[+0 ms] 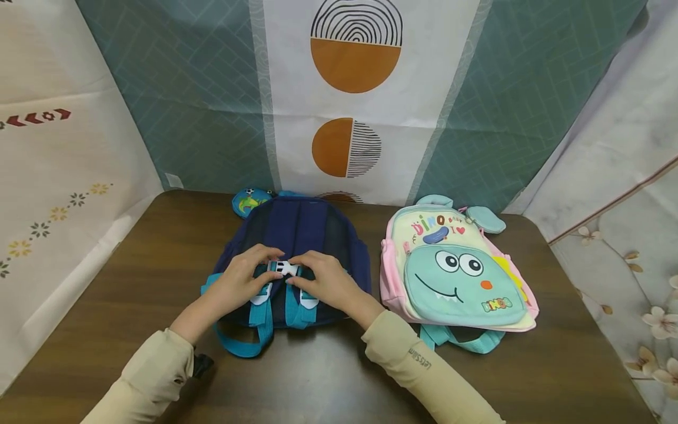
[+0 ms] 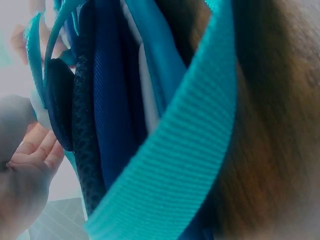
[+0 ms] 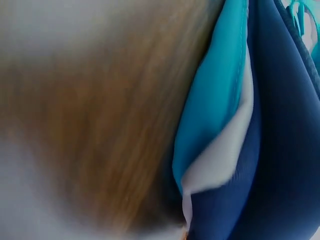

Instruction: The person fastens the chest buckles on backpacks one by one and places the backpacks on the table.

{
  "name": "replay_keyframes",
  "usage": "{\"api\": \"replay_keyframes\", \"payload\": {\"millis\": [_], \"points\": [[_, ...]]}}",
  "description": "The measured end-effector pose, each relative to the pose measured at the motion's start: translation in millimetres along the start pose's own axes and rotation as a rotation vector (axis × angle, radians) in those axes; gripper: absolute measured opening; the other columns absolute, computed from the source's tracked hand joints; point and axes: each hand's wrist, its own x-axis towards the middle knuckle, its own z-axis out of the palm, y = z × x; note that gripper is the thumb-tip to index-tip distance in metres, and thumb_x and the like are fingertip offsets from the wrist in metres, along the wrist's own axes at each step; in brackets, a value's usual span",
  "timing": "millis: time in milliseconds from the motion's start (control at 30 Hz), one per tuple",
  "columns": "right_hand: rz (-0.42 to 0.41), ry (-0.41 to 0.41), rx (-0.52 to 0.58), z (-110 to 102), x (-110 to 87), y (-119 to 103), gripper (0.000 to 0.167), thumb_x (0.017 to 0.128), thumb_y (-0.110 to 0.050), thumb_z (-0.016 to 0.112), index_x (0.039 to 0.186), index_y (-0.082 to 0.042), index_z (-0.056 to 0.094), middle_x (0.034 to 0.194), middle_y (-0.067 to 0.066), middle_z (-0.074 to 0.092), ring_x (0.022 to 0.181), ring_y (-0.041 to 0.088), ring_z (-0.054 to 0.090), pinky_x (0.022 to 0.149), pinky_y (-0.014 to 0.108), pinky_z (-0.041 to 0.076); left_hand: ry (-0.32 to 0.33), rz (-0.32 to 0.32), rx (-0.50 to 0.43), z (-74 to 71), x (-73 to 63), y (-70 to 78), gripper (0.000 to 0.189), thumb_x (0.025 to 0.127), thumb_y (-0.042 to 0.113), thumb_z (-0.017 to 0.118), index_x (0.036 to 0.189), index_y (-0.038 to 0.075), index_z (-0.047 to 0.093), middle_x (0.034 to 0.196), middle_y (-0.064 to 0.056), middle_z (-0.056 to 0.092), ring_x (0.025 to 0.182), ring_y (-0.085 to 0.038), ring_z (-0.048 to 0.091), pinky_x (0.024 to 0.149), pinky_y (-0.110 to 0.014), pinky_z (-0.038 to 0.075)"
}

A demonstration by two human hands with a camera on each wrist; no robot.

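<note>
A navy backpack (image 1: 293, 224) lies on the table, its back panel and teal straps (image 1: 261, 321) facing up. Over its middle, a white plastic side-release buckle (image 1: 286, 268) sits between both hands, its two halves together. From the left, my left hand (image 1: 248, 272) pinches the buckle's end and strap between thumb and fingers. My right hand (image 1: 331, 281) pinches the opposite end the same way. In the left wrist view, the left hand's fingers (image 2: 40, 142) show beside the padded strap, and a teal webbing loop (image 2: 175, 135) crosses close to the camera. The right wrist view shows the bag's side (image 3: 280, 140), with the hand outside it.
To the right lies a pink, cream and mint dinosaur backpack (image 1: 466, 282), its teal strap (image 1: 477, 341) hanging toward the front. A small round pouch (image 1: 249, 201) lies at the navy bag's top left. Patterned cloth (image 1: 212, 88) hangs behind the brown table (image 1: 132, 282).
</note>
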Motion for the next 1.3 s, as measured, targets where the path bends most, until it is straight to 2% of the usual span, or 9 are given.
{"api": "replay_keyframes", "payload": {"millis": [100,267,433,667,800,900,1067,1133,1300], "points": [[-0.035,-0.041,0.021,-3.3,-0.2,3.1,0.036,0.087,-0.018,0.067,0.12,-0.006,0.062,0.108,0.005,0.064,0.093,0.011,0.061,0.078,0.017,0.049,0.022,-0.036,-0.025,0.9,1.4,0.4,0.046,0.079,0.005,0.073,0.119,0.004,0.05,0.1,-0.007,0.063,0.091,-0.024,0.062,0.078,-0.04,0.053],[-0.046,-0.084,0.013,-6.4,-0.9,5.3,0.039,0.087,-0.014,0.065,0.125,-0.006,0.06,0.111,0.007,0.065,0.092,0.011,0.062,0.075,0.013,0.047,0.005,-0.048,-0.053,1.1,3.0,0.0,0.048,0.077,0.006,0.075,0.116,0.009,0.048,0.098,-0.006,0.065,0.09,-0.023,0.065,0.078,-0.039,0.053],[-0.019,-0.07,0.067,-7.3,-0.6,4.8,0.039,0.086,-0.011,0.066,0.124,-0.004,0.061,0.112,0.009,0.066,0.091,0.012,0.064,0.072,0.012,0.048,0.0,-0.056,-0.064,1.2,3.2,1.0,0.047,0.074,0.006,0.077,0.113,0.009,0.05,0.097,-0.004,0.067,0.088,-0.021,0.066,0.074,-0.037,0.054],[-0.019,-0.048,0.066,-5.1,4.5,3.2,0.036,0.086,-0.012,0.067,0.121,-0.004,0.063,0.11,0.009,0.068,0.095,0.011,0.064,0.075,0.012,0.048,0.035,-0.142,-0.081,3.1,2.5,3.2,0.044,0.074,0.008,0.077,0.11,0.01,0.052,0.096,-0.003,0.069,0.084,-0.018,0.067,0.062,-0.025,0.051],[0.016,-0.068,0.059,-4.6,4.5,3.0,0.036,0.086,-0.013,0.066,0.121,-0.005,0.063,0.11,0.008,0.068,0.084,0.008,0.063,0.069,0.01,0.047,0.02,-0.15,-0.062,5.0,4.1,4.2,0.042,0.075,0.008,0.077,0.11,0.01,0.055,0.097,-0.004,0.069,0.084,-0.019,0.067,0.064,-0.029,0.053],[0.022,-0.084,0.034,-5.5,0.4,2.4,0.035,0.087,-0.015,0.065,0.121,-0.006,0.063,0.113,0.007,0.067,0.087,0.009,0.063,0.072,0.012,0.048,-0.026,-0.156,-0.064,5.5,5.1,6.6,0.039,0.076,0.009,0.076,0.11,0.008,0.057,0.099,-0.005,0.068,0.086,-0.02,0.066,0.069,-0.035,0.054],[-0.009,-0.136,-0.071,-12.6,-8.7,1.3,0.037,0.092,-0.024,0.06,0.126,-0.011,0.059,0.122,0.003,0.062,0.111,0.012,0.058,0.091,0.022,0.046,-0.155,-0.179,-0.052,3.1,11.9,15.5,0.03,0.086,0.019,0.068,0.112,0.009,0.059,0.108,-0.006,0.065,0.097,-0.024,0.062,0.079,-0.041,0.052],[-0.01,-0.159,-0.117,-18.3,-13.4,0.8,0.038,0.093,-0.027,0.059,0.128,-0.012,0.058,0.124,0.002,0.06,0.114,0.013,0.056,0.094,0.025,0.045,-0.191,-0.186,-0.045,1.4,16.5,23.0,0.031,0.089,0.024,0.065,0.115,0.009,0.059,0.113,-0.007,0.062,0.105,-0.026,0.059,0.084,-0.044,0.05],[-0.009,-0.193,-0.188,-36.2,-28.8,-0.1,0.038,0.092,-0.03,0.059,0.125,-0.011,0.059,0.124,0.003,0.06,0.113,0.015,0.057,0.095,0.028,0.046,-0.284,-0.221,-0.135,-2.9,32.5,51.8,0.039,0.091,0.034,0.06,0.123,0.01,0.055,0.124,-0.009,0.055,0.117,-0.031,0.05,0.092,-0.052,0.044]]}}
